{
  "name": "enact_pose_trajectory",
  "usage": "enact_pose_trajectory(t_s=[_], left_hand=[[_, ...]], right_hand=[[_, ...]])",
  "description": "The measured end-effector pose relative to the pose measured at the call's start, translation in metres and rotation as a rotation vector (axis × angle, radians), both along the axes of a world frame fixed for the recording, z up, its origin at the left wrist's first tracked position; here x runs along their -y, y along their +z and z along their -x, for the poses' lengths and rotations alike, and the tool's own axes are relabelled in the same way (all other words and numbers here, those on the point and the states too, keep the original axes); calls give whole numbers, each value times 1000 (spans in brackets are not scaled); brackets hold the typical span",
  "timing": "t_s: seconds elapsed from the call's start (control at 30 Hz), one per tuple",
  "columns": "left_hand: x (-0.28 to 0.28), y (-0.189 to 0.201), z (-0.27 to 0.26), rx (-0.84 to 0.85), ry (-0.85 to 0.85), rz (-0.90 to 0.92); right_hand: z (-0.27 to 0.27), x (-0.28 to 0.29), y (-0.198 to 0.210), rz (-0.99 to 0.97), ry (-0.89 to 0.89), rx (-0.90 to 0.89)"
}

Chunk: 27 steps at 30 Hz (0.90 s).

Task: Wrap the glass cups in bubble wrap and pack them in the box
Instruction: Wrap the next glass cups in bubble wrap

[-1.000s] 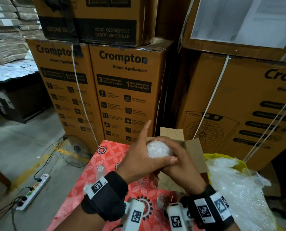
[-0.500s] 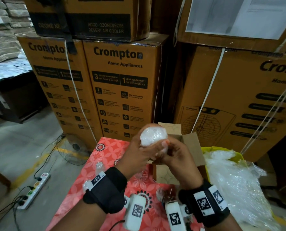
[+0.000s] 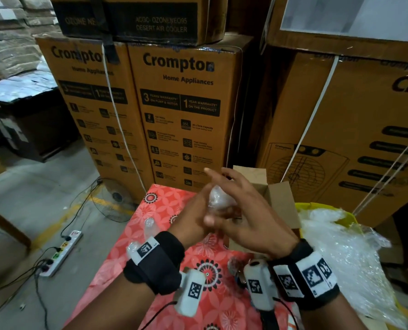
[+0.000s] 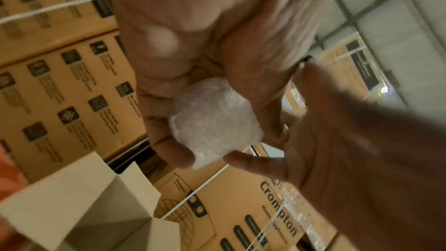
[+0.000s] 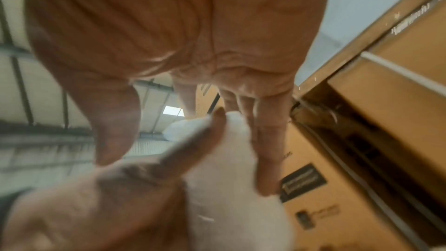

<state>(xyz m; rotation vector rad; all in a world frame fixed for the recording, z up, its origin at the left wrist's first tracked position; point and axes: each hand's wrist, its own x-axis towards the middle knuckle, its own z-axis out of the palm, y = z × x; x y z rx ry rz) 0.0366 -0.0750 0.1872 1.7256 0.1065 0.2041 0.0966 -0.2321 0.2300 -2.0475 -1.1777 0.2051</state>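
A glass cup wrapped in white bubble wrap (image 3: 218,198) is held above the table, in front of the open small cardboard box (image 3: 278,203). My left hand (image 3: 192,219) grips it; in the left wrist view its fingers (image 4: 169,146) curl round the wrapped cup (image 4: 212,127). My right hand (image 3: 248,210) lies across the bundle's right side with straight, spread fingers; in the right wrist view those fingers (image 5: 265,159) touch the wrapped cup (image 5: 231,169). A bare glass cup (image 3: 149,225) stands on the table to the left. The head view is motion-blurred.
The table has a red floral cloth (image 3: 155,234). A yellow tub (image 3: 317,207) heaped with bubble wrap (image 3: 336,241) is on the right. Tall Crompton cartons (image 3: 186,115) wall off the back. A power strip (image 3: 62,248) and a fan grille (image 3: 113,198) lie on the floor at left.
My right hand has let go of its grip on the wrapped cup and its fingers have straightened and spread. My left hand keeps hold of the cup.
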Motion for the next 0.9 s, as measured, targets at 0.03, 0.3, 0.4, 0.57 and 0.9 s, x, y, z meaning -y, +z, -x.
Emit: enact_pose_trajectory(t_s=[0.03, 0.3, 0.4, 0.57, 0.9], left_hand=[[-3, -4, 2, -8, 5, -35], [-21, -22, 8, -71, 184, -265], [-25, -26, 10, -121, 226, -224], [-28, -30, 15, -197, 253, 17], [-29, -15, 20, -139, 125, 136]], right_hand=[[-1, -6, -5, -69, -15, -103], [-9, -27, -31, -202, -104, -113], [-11, -29, -32, -216, -83, -86], [-9, -33, -29, -212, -57, -75], [-10, -28, -23, -73, 214, -417]])
